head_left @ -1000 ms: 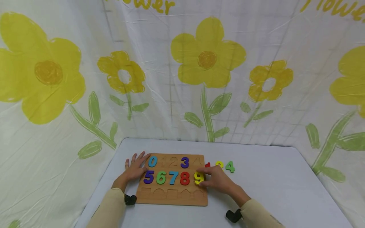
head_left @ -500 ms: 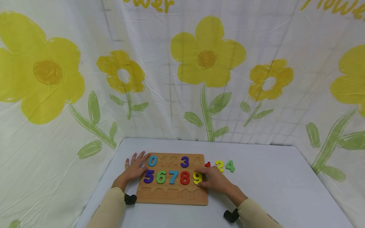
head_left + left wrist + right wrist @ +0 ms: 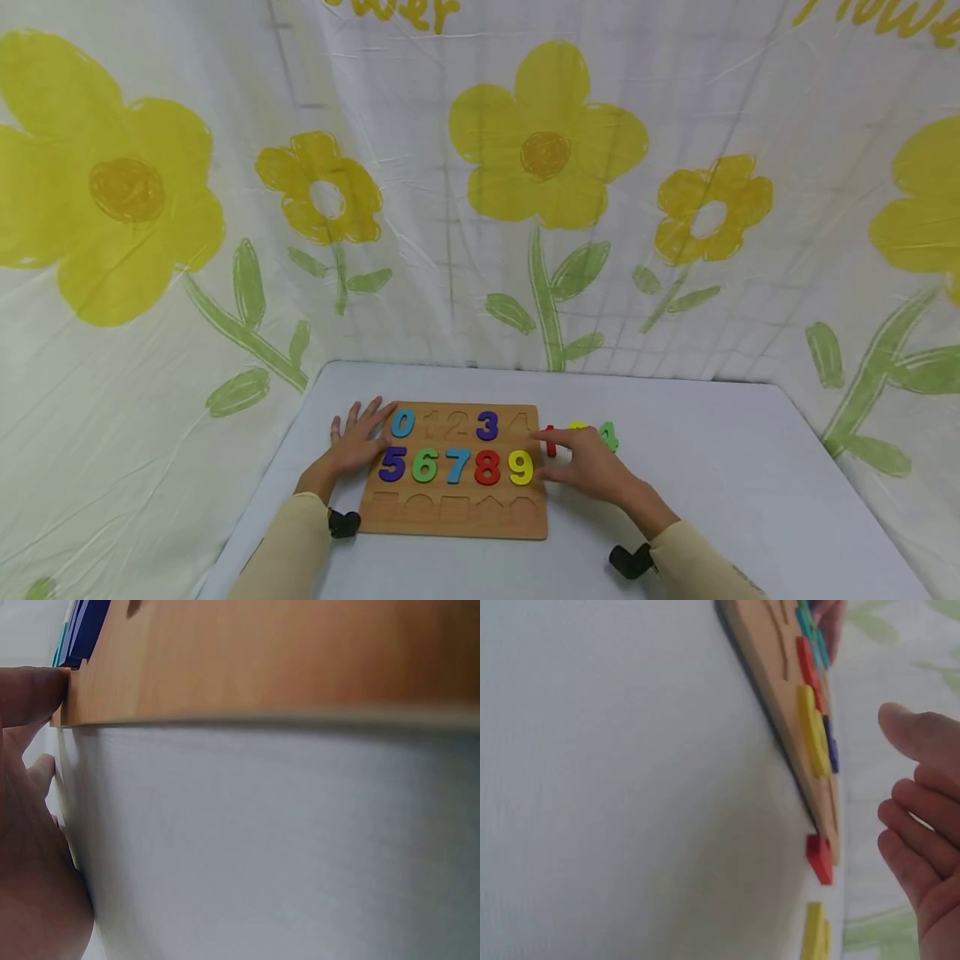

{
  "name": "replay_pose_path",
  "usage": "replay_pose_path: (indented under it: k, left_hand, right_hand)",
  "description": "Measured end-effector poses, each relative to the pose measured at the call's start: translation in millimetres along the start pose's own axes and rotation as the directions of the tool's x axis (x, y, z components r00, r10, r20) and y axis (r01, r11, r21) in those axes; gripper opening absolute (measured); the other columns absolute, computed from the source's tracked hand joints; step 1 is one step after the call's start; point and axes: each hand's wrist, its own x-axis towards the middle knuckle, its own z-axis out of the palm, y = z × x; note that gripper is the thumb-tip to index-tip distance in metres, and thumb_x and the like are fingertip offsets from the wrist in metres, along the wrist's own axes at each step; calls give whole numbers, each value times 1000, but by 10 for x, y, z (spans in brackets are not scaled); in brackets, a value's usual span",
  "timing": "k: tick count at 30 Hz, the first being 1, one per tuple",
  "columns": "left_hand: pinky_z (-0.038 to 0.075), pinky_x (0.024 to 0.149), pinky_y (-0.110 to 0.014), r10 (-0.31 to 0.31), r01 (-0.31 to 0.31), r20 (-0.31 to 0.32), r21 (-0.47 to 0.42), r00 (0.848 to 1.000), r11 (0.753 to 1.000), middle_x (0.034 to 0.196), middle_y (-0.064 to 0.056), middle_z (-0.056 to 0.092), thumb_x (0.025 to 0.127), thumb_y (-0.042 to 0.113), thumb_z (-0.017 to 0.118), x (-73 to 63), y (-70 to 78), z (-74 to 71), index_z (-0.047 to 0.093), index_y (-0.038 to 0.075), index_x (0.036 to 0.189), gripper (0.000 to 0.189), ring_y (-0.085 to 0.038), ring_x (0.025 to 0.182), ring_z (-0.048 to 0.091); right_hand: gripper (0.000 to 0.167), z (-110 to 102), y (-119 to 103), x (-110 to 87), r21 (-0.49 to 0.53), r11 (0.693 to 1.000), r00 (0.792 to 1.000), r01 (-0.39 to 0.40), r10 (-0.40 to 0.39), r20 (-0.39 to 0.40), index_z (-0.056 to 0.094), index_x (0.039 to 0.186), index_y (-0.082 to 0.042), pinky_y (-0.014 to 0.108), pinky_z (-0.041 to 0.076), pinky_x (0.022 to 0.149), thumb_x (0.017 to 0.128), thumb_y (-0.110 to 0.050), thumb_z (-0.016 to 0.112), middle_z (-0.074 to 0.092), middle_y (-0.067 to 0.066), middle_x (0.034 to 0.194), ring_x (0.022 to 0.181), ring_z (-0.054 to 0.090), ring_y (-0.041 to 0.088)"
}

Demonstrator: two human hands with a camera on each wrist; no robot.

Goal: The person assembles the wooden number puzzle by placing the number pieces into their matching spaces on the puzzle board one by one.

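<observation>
A wooden number puzzle board (image 3: 495, 527) lies on the white table. Along its left edge my left hand (image 3: 354, 446) rests with fingers spread, the thumb (image 3: 34, 694) at the board beside the purple 5 (image 3: 392, 465). My right hand (image 3: 596, 467) is off the board's right edge, thumb and fingers apart with nothing between them. Just left of its thumb, the yellow 9 (image 3: 521, 467) sits in the middle row. That row also has a green 6 (image 3: 424, 466), a blue 7 (image 3: 457, 466) and a red 8 (image 3: 487, 467). A blue 0 (image 3: 402, 423) and purple 3 (image 3: 487, 426) fill top-row spots.
Right of the board, a red 1 (image 3: 551, 442), a yellow 2 (image 3: 814, 934) and a green 4 (image 3: 609, 437) lie on the table (image 3: 720, 475), partly hidden by the right hand. The board's bottom row has bare shape recesses. Behind hangs a flower-print cloth (image 3: 420, 308).
My right hand has let go of the yellow 9 and moved right, off the board. The 9 now lies straight in its row. My left hand has stayed put.
</observation>
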Motion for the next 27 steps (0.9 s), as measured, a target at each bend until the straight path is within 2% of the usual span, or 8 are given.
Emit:
replay_pose_path:
  k: [3, 8, 10, 14, 17, 20, 24, 27]
  left_hand:
    - [-15, 125, -79, 16, -16, -17, -4, 1000, 1000, 181, -25, 19, 101, 21, 59, 7, -32, 19, 39, 11, 170, 73, -59, 166, -4]
    - [-16, 125, -79, 45, -47, -52, -22, 998, 999, 180, -26, 20, 100, 25, 58, 13, -93, 76, 41, 12, 169, 72, -59, 165, -3]
    - [-16, 125, -79, 42, -44, -49, -29, 998, 999, 180, -27, 20, 99, 25, 58, 5, -82, 73, 41, 11, 168, 72, -60, 165, -3]
    - [-15, 125, -79, 16, -17, -26, -19, 1000, 1000, 180, -27, 19, 99, 22, 58, -12, -21, 33, 40, 9, 168, 73, -59, 165, -3]
    - [-15, 125, -79, -2, 2, -5, -2, 1000, 1000, 181, -26, 18, 101, 21, 59, -17, 21, 2, 39, 9, 170, 72, -59, 166, -4]
    - [-14, 125, -80, -9, 9, 4, 21, 1000, 1000, 182, -25, 17, 103, 21, 59, -11, 36, -4, 38, 10, 170, 72, -58, 166, -3]
    - [-14, 125, -80, -7, 7, -2, 22, 1000, 1000, 181, -26, 18, 103, 21, 59, 1, 24, 5, 38, 10, 170, 71, -59, 166, -3]
    - [-15, 125, -79, 3, -3, -18, 4, 1000, 1000, 180, -27, 19, 101, 21, 58, -3, 17, 17, 40, 9, 169, 72, -59, 165, -3]
  right_hand:
    - [56, -134, 41, -42, 38, 999, 1000, -6, 6, -4, 75, 141, -11, 57, 61, 103, 90, -27, 91, 79, 9, 137, 126, 76, 33]
    - [56, -347, 146, -121, 97, 995, 999, -32, 33, -3, 75, 142, -13, 56, 60, 105, 91, -28, 91, 78, 5, 139, 130, 74, 32]
    - [57, -420, 196, -156, 133, 990, 999, -46, 46, 3, 74, 143, -15, 55, 59, 107, 90, -29, 91, 76, 4, 141, 133, 73, 30]
    - [58, -549, 299, -226, 259, 962, 997, -82, 82, 12, 74, 143, -18, 56, 53, 112, 89, -25, 92, 74, 9, 145, 138, 69, 30]
    - [58, -638, 391, -280, 303, 947, 994, -104, 109, 1, 73, 144, -19, 55, 52, 114, 89, -26, 92, 73, 11, 146, 140, 68, 29]
    - [58, -733, 483, -340, 315, 942, 992, -113, 125, -20, 73, 143, -19, 47, 54, 114, 89, -24, 92, 73, 12, 146, 140, 68, 30]
    - [57, -853, 588, -422, 329, 937, 991, -113, 132, -35, 73, 143, -15, 26, 55, 110, 89, -20, 91, 72, 15, 147, 139, 68, 30]
    - [58, -924, 655, -483, 331, 936, 990, -117, 137, -38, 72, 145, -11, 17, 53, 106, 90, -19, 91, 70, 19, 148, 138, 69, 22]
